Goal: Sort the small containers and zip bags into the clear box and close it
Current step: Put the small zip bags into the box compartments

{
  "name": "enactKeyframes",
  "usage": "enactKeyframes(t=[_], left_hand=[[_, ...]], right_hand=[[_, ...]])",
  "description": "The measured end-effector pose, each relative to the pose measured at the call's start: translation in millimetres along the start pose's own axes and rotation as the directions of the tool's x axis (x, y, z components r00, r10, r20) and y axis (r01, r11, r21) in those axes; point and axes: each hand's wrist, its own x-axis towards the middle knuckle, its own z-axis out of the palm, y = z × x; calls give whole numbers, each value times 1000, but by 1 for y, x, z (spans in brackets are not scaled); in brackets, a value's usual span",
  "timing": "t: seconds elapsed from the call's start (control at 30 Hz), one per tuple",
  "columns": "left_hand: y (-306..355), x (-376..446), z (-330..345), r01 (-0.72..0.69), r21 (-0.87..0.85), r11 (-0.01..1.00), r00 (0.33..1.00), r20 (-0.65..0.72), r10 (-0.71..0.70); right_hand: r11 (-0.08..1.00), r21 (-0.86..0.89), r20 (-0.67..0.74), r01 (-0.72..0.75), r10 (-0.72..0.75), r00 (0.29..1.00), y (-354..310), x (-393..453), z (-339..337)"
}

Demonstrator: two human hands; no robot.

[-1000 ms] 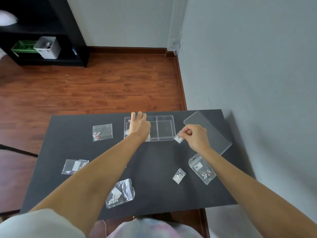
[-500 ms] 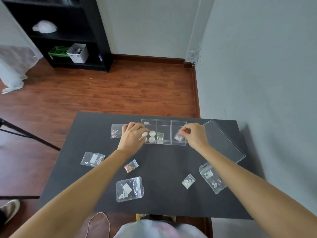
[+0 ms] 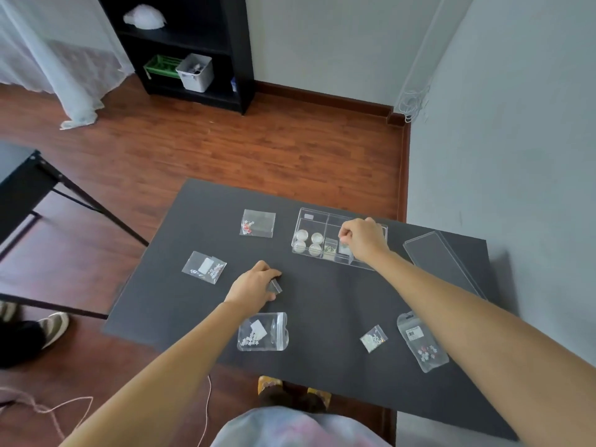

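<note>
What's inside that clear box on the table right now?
The clear box holds four round white containers at its left end and a small bag beside them. The right hand covers the rest.

Clear plastic on a matte charcoal table (image 3: 322, 301), over red-brown wood.

The clear box (image 3: 309, 217) is see-through, with four white round containers (image 3: 309, 242) in its left compartment; left of the box, a clear zip bag (image 3: 258, 223) shows red and white specks. The lid (image 3: 442, 266), right of the box, is colourless and glassy. Nearer than the box, a clear pouch (image 3: 262, 332) carries a white label and white beads, and another pouch (image 3: 422, 343) a black-printed label with pink and white bits. The floor (image 3: 258, 146) is reddish-brown planks; the shelf (image 3: 193, 43) is black, holding a green basket (image 3: 161, 66) and a white bin (image 3: 195, 72). The walls (image 3: 516, 124) are pale grey.
</note>
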Motion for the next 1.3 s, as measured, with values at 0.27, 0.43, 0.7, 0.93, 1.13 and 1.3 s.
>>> enactKeyframes(t=[0.27, 0.43, 0.7, 0.93, 1.13, 1.3], left_hand=[[-1, -2, 0, 22, -28, 999, 1000, 3, -22], [-3, -5, -2, -3, -36, 999, 999, -44, 2], [14, -2, -22, -104, -110, 989, 980, -179, 83], [64, 25, -53, -211, -281, 936, 941, -316, 118], [107, 62, -57, -189, -267, 945, 956, -270, 115], [123, 86, -47, -163, -154, 975, 967, -221, 127]], right_hand=[[968, -247, 39, 40, -31, 999, 7, 5, 14], [935, -349, 26, 68, -63, 998, 7, 9, 18], [978, -187, -124, 90, -115, 986, 12, -3, 20], [980, 128, -322, 150, -102, 941, 29, -71, 16], [998, 37, -131, -55, 59, 990, 64, -130, 40], [995, 1, -39, -98, 98, 994, 82, -158, 46]])
